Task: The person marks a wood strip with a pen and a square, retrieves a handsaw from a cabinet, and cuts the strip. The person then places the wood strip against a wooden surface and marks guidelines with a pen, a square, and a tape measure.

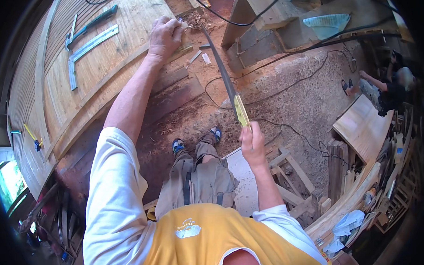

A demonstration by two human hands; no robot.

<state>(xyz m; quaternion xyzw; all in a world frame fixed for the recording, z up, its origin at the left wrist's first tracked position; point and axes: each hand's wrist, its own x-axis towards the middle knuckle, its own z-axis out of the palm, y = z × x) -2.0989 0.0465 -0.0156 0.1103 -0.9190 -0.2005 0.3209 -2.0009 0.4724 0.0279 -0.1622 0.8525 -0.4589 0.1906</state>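
My right hand [253,145] is closed around the yellow handle of a hand saw [226,80]. Its long, narrow, dark blade slants away to the upper left, and the tip reaches a heap of wood shavings. Beside that tip, at the corner of the wooden workbench [137,9], rests my left hand [164,38]. Its fingers are curled together, and what they grip is hidden. A square [90,49] with metal arms and a clamp with a dark green handle [93,22] lie on the bench to its left.
Dark cables [308,75] cross the stained floor on the right. A tape measure [36,143] lies at the bench's left. Stacked boards [337,168] and a wooden frame [293,174] stand at lower right. Another person [388,86] sits at far right. Wood offcuts [205,59] lie by the bench.
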